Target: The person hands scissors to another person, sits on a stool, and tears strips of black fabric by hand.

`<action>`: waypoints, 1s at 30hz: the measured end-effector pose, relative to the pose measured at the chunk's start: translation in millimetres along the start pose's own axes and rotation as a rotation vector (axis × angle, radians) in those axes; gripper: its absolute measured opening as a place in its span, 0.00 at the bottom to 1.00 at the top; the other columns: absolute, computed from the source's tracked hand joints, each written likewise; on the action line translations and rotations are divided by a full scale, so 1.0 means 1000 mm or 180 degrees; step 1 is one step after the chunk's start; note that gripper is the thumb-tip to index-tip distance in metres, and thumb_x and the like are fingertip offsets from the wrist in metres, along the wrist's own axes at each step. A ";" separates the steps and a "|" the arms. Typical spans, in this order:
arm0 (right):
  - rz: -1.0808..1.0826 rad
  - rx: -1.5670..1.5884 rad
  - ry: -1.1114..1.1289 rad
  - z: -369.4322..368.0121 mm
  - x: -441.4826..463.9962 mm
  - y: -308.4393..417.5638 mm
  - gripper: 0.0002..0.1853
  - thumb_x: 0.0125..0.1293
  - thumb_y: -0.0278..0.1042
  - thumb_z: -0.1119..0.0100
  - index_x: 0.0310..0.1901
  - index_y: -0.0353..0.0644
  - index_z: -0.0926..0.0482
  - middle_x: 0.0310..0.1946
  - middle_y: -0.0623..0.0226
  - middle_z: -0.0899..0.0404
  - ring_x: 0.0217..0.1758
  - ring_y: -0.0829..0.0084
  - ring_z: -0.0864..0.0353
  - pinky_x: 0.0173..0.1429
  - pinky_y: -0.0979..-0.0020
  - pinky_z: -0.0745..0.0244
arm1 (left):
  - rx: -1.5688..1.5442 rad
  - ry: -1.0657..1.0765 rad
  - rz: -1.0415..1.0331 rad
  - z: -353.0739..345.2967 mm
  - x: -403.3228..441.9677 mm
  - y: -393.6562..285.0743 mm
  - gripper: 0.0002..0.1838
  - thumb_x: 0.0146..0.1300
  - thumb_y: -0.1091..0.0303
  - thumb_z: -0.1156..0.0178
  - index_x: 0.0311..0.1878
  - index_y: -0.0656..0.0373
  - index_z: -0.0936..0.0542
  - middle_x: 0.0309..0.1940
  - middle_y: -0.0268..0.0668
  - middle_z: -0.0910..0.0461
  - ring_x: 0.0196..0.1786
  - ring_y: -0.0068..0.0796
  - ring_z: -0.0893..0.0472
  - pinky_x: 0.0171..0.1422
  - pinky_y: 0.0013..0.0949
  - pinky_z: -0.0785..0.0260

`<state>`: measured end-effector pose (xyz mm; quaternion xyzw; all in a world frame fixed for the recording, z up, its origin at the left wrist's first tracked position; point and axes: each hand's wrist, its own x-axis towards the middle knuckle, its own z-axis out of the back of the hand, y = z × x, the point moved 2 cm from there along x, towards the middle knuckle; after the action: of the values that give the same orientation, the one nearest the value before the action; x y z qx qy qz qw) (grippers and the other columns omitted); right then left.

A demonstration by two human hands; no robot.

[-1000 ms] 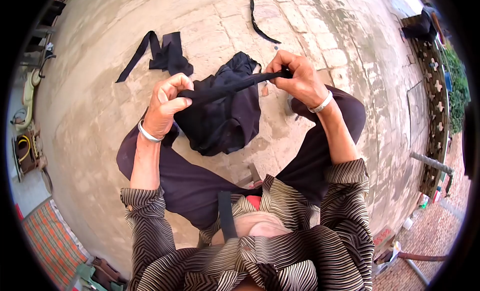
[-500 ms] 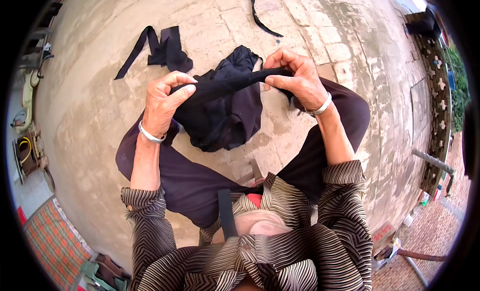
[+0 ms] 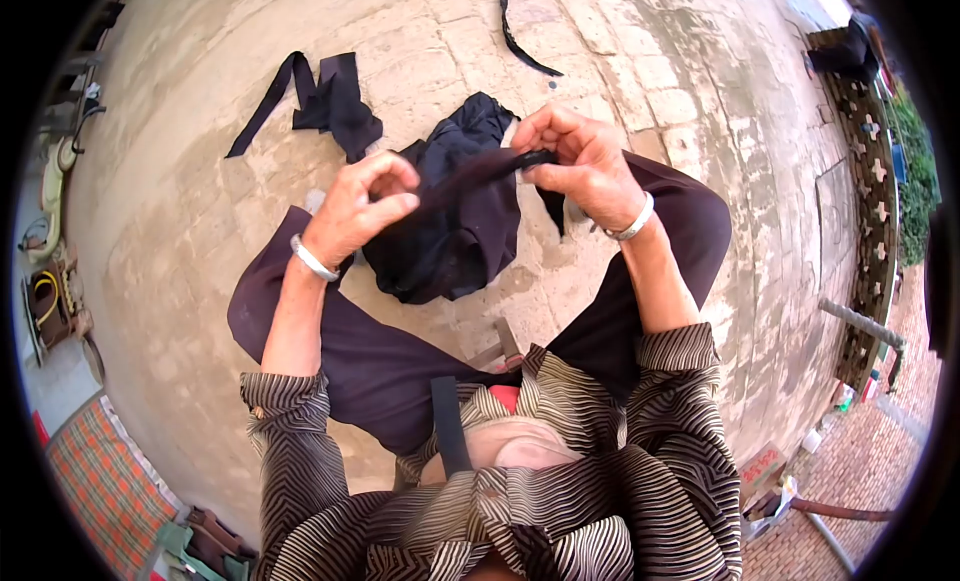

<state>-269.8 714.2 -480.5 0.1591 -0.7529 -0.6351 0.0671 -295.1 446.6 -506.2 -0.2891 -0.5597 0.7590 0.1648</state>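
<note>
My right hand pinches a dark strip of cloth between thumb and fingers, and a short black tail hangs below that hand. The strip slants down to the left, smeared by motion. Close to its left end is my left hand, its fingers curled and the thumb apart from them, with no cloth visible between them. Beneath both hands a bunched black cloth lies on the ground between my knees; the strip hides part of it. Each wrist carries a silver bangle.
Black cloth pieces lie on the paving ahead to the left, and a thin black strip lies farther off. A dark strap is at my lap. At right stands a low patterned wall; at left, a plaid cloth.
The strip was stretched taut between both hands; now its left part is loose and blurred. My left hand has moved slightly right and down, its thumb and fingers parting.
</note>
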 end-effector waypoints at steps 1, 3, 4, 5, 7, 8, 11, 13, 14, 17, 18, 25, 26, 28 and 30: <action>0.0001 -0.0021 0.0071 -0.008 0.001 -0.002 0.15 0.52 0.11 0.43 0.42 0.36 0.23 0.39 0.72 0.23 0.46 0.82 0.24 0.53 0.79 0.29 | 0.0377 -0.0102 -0.0620 -0.007 0.007 -0.003 0.17 0.55 0.69 0.36 0.48 0.62 0.24 0.42 0.31 0.25 0.45 0.23 0.26 0.55 0.29 0.34; 0.0104 -0.0210 0.0312 -0.026 0.004 -0.006 0.15 0.50 0.11 0.44 0.41 0.35 0.25 0.39 0.72 0.23 0.46 0.81 0.25 0.55 0.78 0.30 | 0.0411 -0.0172 -0.0957 -0.025 0.012 -0.009 0.23 0.54 0.71 0.35 0.54 0.62 0.25 0.49 0.35 0.24 0.53 0.29 0.26 0.64 0.33 0.37; 0.0217 -0.0336 0.0414 -0.034 0.006 -0.009 0.15 0.50 0.11 0.44 0.40 0.35 0.25 0.39 0.71 0.23 0.46 0.80 0.25 0.55 0.78 0.30 | 0.0389 -0.0192 -0.1255 -0.035 0.016 -0.012 0.24 0.53 0.72 0.34 0.55 0.63 0.25 0.50 0.36 0.24 0.55 0.31 0.26 0.66 0.33 0.38; 0.0323 -0.0340 0.0433 -0.037 0.006 -0.012 0.16 0.49 0.10 0.45 0.41 0.34 0.26 0.39 0.70 0.24 0.47 0.80 0.25 0.56 0.77 0.30 | 0.0423 -0.0307 -0.1405 -0.042 0.016 -0.017 0.17 0.57 0.74 0.36 0.50 0.64 0.24 0.43 0.34 0.23 0.46 0.25 0.24 0.57 0.28 0.33; 0.0257 -0.0167 0.0429 -0.039 0.007 -0.011 0.17 0.49 0.10 0.45 0.42 0.34 0.26 0.39 0.70 0.24 0.48 0.80 0.25 0.56 0.77 0.30 | 0.0187 -0.0176 -0.0879 -0.042 0.012 -0.012 0.14 0.57 0.75 0.37 0.47 0.64 0.23 0.37 0.34 0.22 0.41 0.21 0.24 0.49 0.27 0.31; 0.0199 0.0007 0.0423 -0.039 0.007 -0.011 0.18 0.49 0.10 0.46 0.43 0.35 0.26 0.40 0.70 0.24 0.48 0.79 0.25 0.56 0.77 0.30 | -0.0042 -0.0043 -0.0357 -0.043 0.010 -0.007 0.11 0.58 0.75 0.39 0.44 0.65 0.22 0.32 0.35 0.21 0.36 0.18 0.24 0.41 0.26 0.30; 0.0109 0.0085 0.0310 -0.035 0.009 -0.011 0.19 0.51 0.09 0.45 0.46 0.36 0.27 0.41 0.70 0.23 0.49 0.79 0.24 0.57 0.77 0.29 | -0.0316 -0.0121 -0.0232 -0.042 0.003 -0.009 0.06 0.61 0.76 0.41 0.41 0.66 0.22 0.26 0.26 0.25 0.31 0.11 0.29 0.34 0.22 0.34; 0.0030 0.0191 0.0316 -0.031 0.009 -0.015 0.20 0.55 0.09 0.42 0.50 0.37 0.27 0.44 0.68 0.24 0.52 0.78 0.23 0.58 0.76 0.28 | -0.0509 -0.0079 -0.0071 -0.039 0.000 -0.012 0.06 0.61 0.77 0.42 0.41 0.65 0.22 0.27 0.25 0.25 0.31 0.10 0.30 0.35 0.21 0.35; 0.0021 0.0200 0.0316 -0.032 0.009 -0.015 0.20 0.55 0.09 0.42 0.50 0.37 0.27 0.44 0.68 0.24 0.52 0.78 0.23 0.58 0.76 0.28 | -0.0689 -0.0054 -0.0053 -0.037 -0.001 -0.012 0.05 0.62 0.76 0.42 0.41 0.66 0.22 0.28 0.24 0.25 0.31 0.09 0.30 0.35 0.20 0.35; -0.0053 0.0412 0.0230 -0.033 0.010 -0.015 0.19 0.55 0.10 0.43 0.48 0.36 0.27 0.42 0.67 0.23 0.48 0.81 0.24 0.54 0.77 0.26 | -0.1031 -0.0056 -0.0035 -0.042 -0.002 -0.015 0.05 0.64 0.76 0.42 0.41 0.66 0.22 0.29 0.23 0.25 0.32 0.09 0.31 0.36 0.18 0.36; -0.0053 0.0405 0.0174 -0.034 0.010 -0.014 0.18 0.55 0.11 0.42 0.48 0.36 0.27 0.42 0.67 0.22 0.47 0.81 0.23 0.53 0.78 0.26 | -0.1193 -0.0079 -0.0041 -0.044 -0.002 -0.016 0.05 0.65 0.75 0.41 0.41 0.66 0.22 0.29 0.23 0.25 0.32 0.09 0.31 0.36 0.18 0.37; -0.0140 0.0368 -0.0112 -0.034 0.010 -0.018 0.12 0.60 0.16 0.40 0.45 0.35 0.26 0.37 0.68 0.21 0.38 0.83 0.21 0.40 0.80 0.24 | -0.0888 -0.0220 -0.0068 -0.039 -0.002 -0.010 0.07 0.65 0.73 0.40 0.43 0.65 0.22 0.31 0.23 0.24 0.34 0.08 0.29 0.38 0.17 0.35; -0.0144 0.0371 -0.0116 -0.034 0.010 -0.018 0.12 0.60 0.16 0.40 0.45 0.35 0.26 0.37 0.68 0.21 0.38 0.83 0.21 0.40 0.80 0.24 | -0.0866 -0.0172 -0.0067 -0.037 -0.001 -0.008 0.07 0.65 0.73 0.40 0.43 0.65 0.22 0.31 0.23 0.23 0.34 0.08 0.29 0.38 0.18 0.34; -0.0168 0.0343 -0.0075 -0.034 0.010 -0.019 0.09 0.62 0.18 0.40 0.43 0.34 0.26 0.35 0.68 0.21 0.33 0.83 0.21 0.35 0.80 0.25 | -0.0844 -0.0119 -0.0063 -0.040 -0.001 -0.012 0.07 0.64 0.74 0.40 0.44 0.66 0.22 0.31 0.23 0.23 0.34 0.08 0.29 0.38 0.18 0.34; -0.0214 0.0448 -0.0093 -0.037 0.011 -0.020 0.09 0.62 0.19 0.40 0.43 0.35 0.25 0.35 0.69 0.20 0.34 0.84 0.21 0.35 0.81 0.26 | -0.1098 -0.0286 -0.0171 -0.048 0.000 -0.022 0.07 0.64 0.74 0.39 0.43 0.66 0.23 0.29 0.23 0.25 0.32 0.09 0.31 0.36 0.18 0.36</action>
<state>-265.5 673.1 -494.7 0.1793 -0.7907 -0.5848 0.0234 -266.7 489.4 -494.9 -0.2639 -0.6958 0.6592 0.1078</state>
